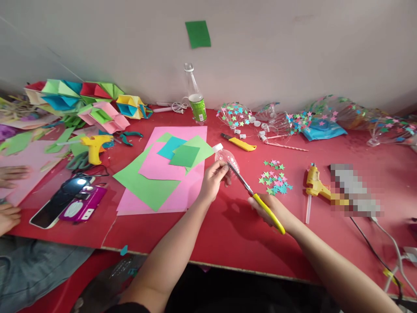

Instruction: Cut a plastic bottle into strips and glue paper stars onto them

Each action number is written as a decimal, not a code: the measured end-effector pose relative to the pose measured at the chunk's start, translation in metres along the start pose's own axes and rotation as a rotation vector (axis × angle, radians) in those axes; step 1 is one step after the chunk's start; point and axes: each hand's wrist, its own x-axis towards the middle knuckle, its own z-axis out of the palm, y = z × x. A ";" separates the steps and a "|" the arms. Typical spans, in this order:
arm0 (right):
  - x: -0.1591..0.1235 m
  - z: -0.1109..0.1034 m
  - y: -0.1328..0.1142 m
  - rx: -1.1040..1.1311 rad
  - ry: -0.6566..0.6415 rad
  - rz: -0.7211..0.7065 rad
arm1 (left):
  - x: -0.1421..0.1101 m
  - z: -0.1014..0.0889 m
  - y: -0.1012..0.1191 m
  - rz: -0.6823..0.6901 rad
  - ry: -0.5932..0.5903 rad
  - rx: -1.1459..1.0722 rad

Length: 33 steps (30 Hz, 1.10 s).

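Note:
My left hand (214,179) is closed on the cut top of a clear plastic bottle (228,157), whose white cap points up and to the left. In my right hand (271,208) is a pair of scissors (243,180) with yellow handles. The blades reach toward the bottle piece and the left fingertips; whether they are parted on the plastic I cannot tell. Just left of my left hand lie pink and green paper sheets (156,191) with smaller squares on top. Small coloured paper stars (276,178) are scattered to the right of the bottle piece.
A yellow box cutter (239,142) lies behind the bottle piece. Star-covered clear plastic pieces (234,114) line the wall, near an upright bottle (197,102). Glue guns (314,180) lie at both sides. Another person's hands (11,176) rest at far left, near a phone (54,202).

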 end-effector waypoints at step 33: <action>0.002 -0.004 0.002 0.030 0.031 0.014 | -0.006 0.004 -0.005 -0.057 -0.173 0.100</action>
